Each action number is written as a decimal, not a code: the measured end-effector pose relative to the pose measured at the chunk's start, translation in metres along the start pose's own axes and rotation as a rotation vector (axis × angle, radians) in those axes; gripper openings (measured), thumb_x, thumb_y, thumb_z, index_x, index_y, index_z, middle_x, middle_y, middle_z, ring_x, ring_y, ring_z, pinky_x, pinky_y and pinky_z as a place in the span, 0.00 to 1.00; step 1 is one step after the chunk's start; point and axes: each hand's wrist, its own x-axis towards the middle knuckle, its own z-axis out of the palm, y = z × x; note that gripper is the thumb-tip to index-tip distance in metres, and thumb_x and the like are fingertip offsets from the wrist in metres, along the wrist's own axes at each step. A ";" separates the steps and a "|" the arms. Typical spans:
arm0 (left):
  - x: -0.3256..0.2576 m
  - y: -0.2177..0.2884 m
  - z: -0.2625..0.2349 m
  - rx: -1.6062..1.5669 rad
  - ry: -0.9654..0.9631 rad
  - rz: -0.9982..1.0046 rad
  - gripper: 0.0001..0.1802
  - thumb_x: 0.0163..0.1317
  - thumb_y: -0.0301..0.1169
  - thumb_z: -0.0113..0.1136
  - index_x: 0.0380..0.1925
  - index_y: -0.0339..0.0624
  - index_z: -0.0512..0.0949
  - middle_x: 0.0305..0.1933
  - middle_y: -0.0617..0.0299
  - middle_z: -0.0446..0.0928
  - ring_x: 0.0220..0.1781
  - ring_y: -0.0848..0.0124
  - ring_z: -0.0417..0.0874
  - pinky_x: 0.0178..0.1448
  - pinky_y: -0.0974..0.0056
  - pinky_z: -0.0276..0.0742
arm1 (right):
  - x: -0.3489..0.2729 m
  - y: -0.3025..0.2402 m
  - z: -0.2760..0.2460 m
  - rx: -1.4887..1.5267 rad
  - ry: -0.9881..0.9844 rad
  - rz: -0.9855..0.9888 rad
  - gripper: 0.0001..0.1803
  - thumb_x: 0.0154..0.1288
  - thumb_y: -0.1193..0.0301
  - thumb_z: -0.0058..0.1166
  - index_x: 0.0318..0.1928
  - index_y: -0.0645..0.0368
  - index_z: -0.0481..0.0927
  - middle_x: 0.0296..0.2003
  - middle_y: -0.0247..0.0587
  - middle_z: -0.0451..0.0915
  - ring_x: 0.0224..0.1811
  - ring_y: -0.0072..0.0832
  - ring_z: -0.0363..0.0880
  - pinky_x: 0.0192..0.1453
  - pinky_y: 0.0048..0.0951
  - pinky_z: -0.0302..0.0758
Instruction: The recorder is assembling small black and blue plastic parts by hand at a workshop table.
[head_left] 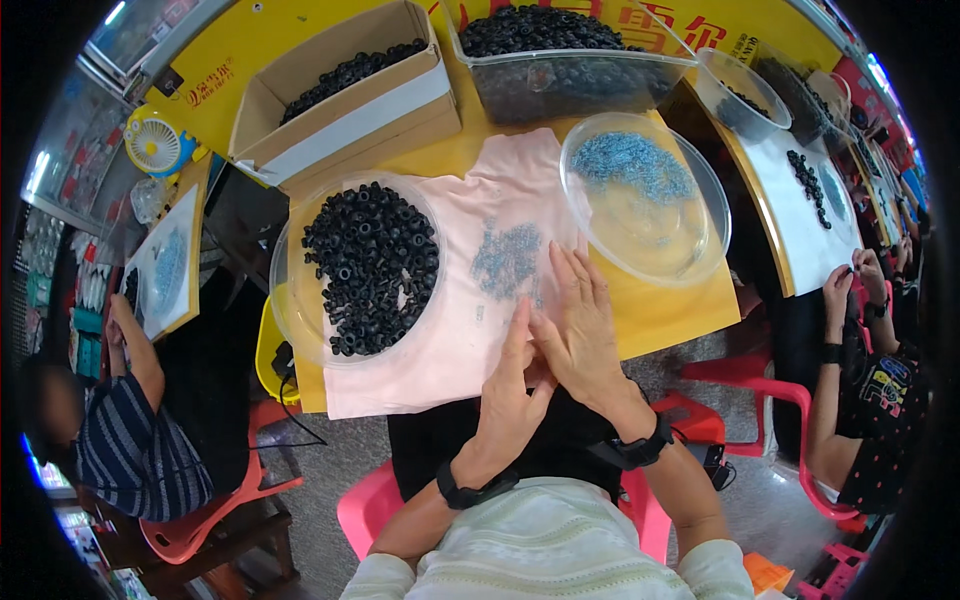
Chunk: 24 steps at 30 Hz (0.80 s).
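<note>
In front of me a pale pink cloth (450, 215) covers part of the yellow table. My left hand (508, 385) is at its near edge, turned on its side, fingers stretched forward; any tiny thing at the fingertips is too small to tell. Flat on the cloth lies my right hand (580, 335), fingers extended and thumb close to the left fingertips. Just beyond them is a loose pile of tiny blue-grey pieces (506, 260). To the left, a clear round tub (283, 300) holds many small black parts with round holes (370, 265). A shallow clear round dish (675, 250) at right holds more blue-grey pieces (630, 165).
Behind stand a cardboard box (350, 125) and a clear plastic bin (570, 85), both full of black parts. A small yellow fan (155, 145) is at far left. Co-workers sit at side tables, left (130, 420) and right (865, 400). Pink chairs (760, 375) stand nearby.
</note>
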 end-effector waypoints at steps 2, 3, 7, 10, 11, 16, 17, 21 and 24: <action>0.003 0.003 -0.003 -0.033 0.062 -0.006 0.47 0.56 0.11 0.61 0.75 0.42 0.52 0.48 0.54 0.80 0.44 0.69 0.83 0.47 0.67 0.80 | -0.001 0.002 -0.005 0.167 0.019 0.027 0.34 0.73 0.59 0.47 0.71 0.66 0.58 0.69 0.56 0.62 0.72 0.53 0.55 0.75 0.46 0.53; 0.006 0.005 -0.004 -0.055 0.093 -0.012 0.46 0.57 0.12 0.61 0.75 0.42 0.54 0.47 0.55 0.81 0.42 0.71 0.83 0.47 0.68 0.80 | -0.001 0.004 -0.009 0.246 0.025 0.042 0.33 0.73 0.59 0.47 0.70 0.66 0.60 0.68 0.56 0.63 0.71 0.53 0.56 0.75 0.46 0.54; 0.017 0.016 -0.023 -0.567 0.157 -0.249 0.27 0.64 0.16 0.58 0.64 0.33 0.68 0.47 0.55 0.82 0.48 0.67 0.85 0.55 0.67 0.80 | 0.002 -0.003 -0.030 0.366 -0.002 0.029 0.26 0.70 0.65 0.51 0.64 0.64 0.68 0.61 0.55 0.70 0.64 0.50 0.66 0.69 0.43 0.62; 0.018 0.026 -0.036 -0.734 0.145 -0.335 0.15 0.68 0.19 0.55 0.55 0.30 0.74 0.49 0.52 0.80 0.52 0.62 0.85 0.59 0.62 0.83 | 0.000 -0.017 -0.040 0.359 0.048 -0.004 0.20 0.66 0.70 0.56 0.56 0.64 0.75 0.51 0.52 0.76 0.55 0.48 0.73 0.61 0.41 0.69; 0.019 0.030 -0.039 -0.801 0.141 -0.369 0.14 0.69 0.19 0.55 0.54 0.30 0.74 0.50 0.51 0.80 0.53 0.62 0.85 0.59 0.60 0.83 | 0.000 -0.020 -0.042 0.375 0.048 -0.010 0.19 0.64 0.71 0.58 0.54 0.63 0.76 0.48 0.50 0.77 0.52 0.47 0.75 0.57 0.40 0.71; 0.020 0.030 -0.042 -0.966 0.099 -0.415 0.11 0.69 0.20 0.54 0.50 0.31 0.74 0.51 0.47 0.80 0.56 0.58 0.83 0.62 0.57 0.81 | -0.002 -0.031 -0.044 0.361 0.114 -0.088 0.17 0.55 0.74 0.65 0.46 0.61 0.80 0.39 0.43 0.80 0.42 0.40 0.78 0.46 0.36 0.76; 0.020 0.032 -0.040 -0.995 0.099 -0.431 0.11 0.69 0.21 0.54 0.50 0.32 0.74 0.52 0.46 0.80 0.57 0.57 0.83 0.63 0.57 0.80 | -0.002 -0.032 -0.043 0.330 0.142 -0.118 0.17 0.54 0.75 0.66 0.46 0.61 0.80 0.39 0.42 0.80 0.42 0.40 0.78 0.45 0.36 0.76; 0.020 0.031 -0.033 -1.044 0.116 -0.465 0.11 0.69 0.21 0.54 0.50 0.33 0.74 0.52 0.45 0.80 0.58 0.58 0.82 0.64 0.56 0.78 | -0.002 -0.032 -0.034 0.215 0.225 -0.183 0.20 0.50 0.75 0.67 0.45 0.60 0.80 0.38 0.40 0.80 0.40 0.38 0.78 0.43 0.36 0.76; 0.020 0.031 -0.030 -1.050 0.096 -0.459 0.10 0.69 0.21 0.54 0.49 0.34 0.74 0.52 0.45 0.80 0.57 0.58 0.82 0.63 0.57 0.79 | 0.000 -0.030 -0.038 0.165 0.205 -0.207 0.21 0.48 0.75 0.68 0.45 0.60 0.80 0.38 0.39 0.79 0.40 0.38 0.78 0.42 0.36 0.76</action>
